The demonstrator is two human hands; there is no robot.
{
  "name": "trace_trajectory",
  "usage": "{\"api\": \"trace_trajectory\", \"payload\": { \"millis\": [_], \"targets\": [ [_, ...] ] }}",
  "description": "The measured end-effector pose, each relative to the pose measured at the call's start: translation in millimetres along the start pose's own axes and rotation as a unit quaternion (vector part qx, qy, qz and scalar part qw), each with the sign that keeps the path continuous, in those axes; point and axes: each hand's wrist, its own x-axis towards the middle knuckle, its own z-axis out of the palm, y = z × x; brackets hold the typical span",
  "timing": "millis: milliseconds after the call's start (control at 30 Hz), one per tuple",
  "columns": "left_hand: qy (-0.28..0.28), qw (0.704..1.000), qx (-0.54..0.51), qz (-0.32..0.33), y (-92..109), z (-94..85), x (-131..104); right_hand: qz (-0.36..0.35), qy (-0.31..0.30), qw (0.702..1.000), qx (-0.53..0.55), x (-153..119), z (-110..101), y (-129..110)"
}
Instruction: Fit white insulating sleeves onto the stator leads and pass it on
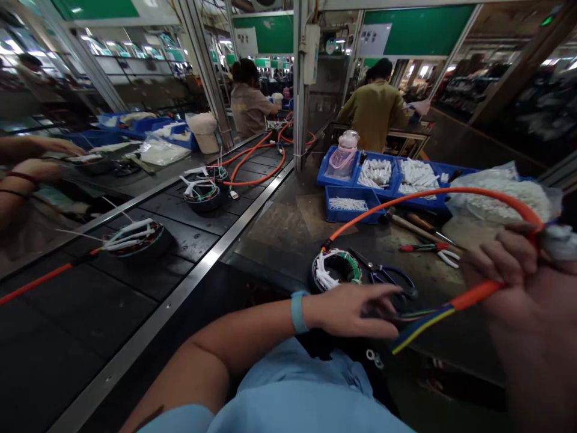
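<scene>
Orange cable [473,294] clenched in right hand [518,282] near the workbench's [288,222] front edge, looping back to a wire coil [336,269]; left hand [356,310] flat, fingers loose, touching its striped end.

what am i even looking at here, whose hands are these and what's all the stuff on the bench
This is a single picture from a camera worn on a worker's head, looking down at their own two bare hands. The right hand is raised close to the camera and grips an orange cable, which loops over to a wound coil ring on the bench. The left hand, with a blue wristband, rests by the cable's loose coloured wires, next to scissors. Behind are blue bins of white parts. To the left runs a dark conveyor with more coil rings. Other people work farther off.
</scene>
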Motion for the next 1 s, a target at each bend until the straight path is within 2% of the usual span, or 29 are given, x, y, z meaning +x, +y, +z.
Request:
{"api": "trace_trajectory", "payload": {
  "millis": [33,67,100,133,200,267,367,433,500,567,667,733,833,900,1000],
  "targets": [
    [-0.054,0.998,-0.031,-0.001,8,6.9,1,0.025,0.021,0.996,0.078,10,2,-12],
    [-0.084,0.996,-0.034,-0.006,14,11.5,1,0.055,0.037,0.986,0.151,19,3,-21],
    [-0.086,0.996,-0.009,-0.012,17,13.1,2,0.081,0.041,0.974,0.207,27,2,-28],
    [-0.062,0.997,0.034,-0.018,17,11.3,2,0.096,0.033,0.966,0.239,34,1,-33],
    [0.025,0.992,0.12,-0.034,12,-0.8,4,0.096,0.013,0.955,0.279,47,-3,-37],
    [0.072,0.987,0.131,-0.055,5,-18.4,5,0.089,0.001,0.946,0.313,57,-3,-37],
    [0.041,0.998,0.003,-0.05,-2,-35.9,5,0.102,-0.006,0.934,0.343,71,6,-32],
    [0.03,0.998,-0.04,-0.033,-3,-35.3,6,0.105,-0.005,0.927,0.359,79,14,-28],
    [0.065,0.996,0.039,-0.053,-7,-28.7,8,0.087,0.004,0.921,0.379,86,21,-26],
    [0.104,0.977,0.16,-0.1,-15,-23.3,13,0.063,0.003,0.917,0.393,90,25,-27],
    [0.089,0.953,0.257,-0.13,-31,-25.0,17,0.066,-0.044,0.924,0.374,89,29,-29],
    [0.084,0.945,0.296,-0.109,-39,-28.7,12,0.076,-0.07,0.932,0.347,83,32,-28],
    [0.14,0.923,0.357,-0.037,-50,-27.5,-3,0.084,-0.072,0.943,0.315,70,37,-19],
    [0.162,0.911,0.379,0.004,-59,-21.1,-13,0.108,-0.081,0.939,0.317,64,43,-10],
    [0.19,0.915,0.356,0.027,-73,-10.9,-19,0.14,-0.094,0.922,0.35,65,56,-2]
  ]
}}
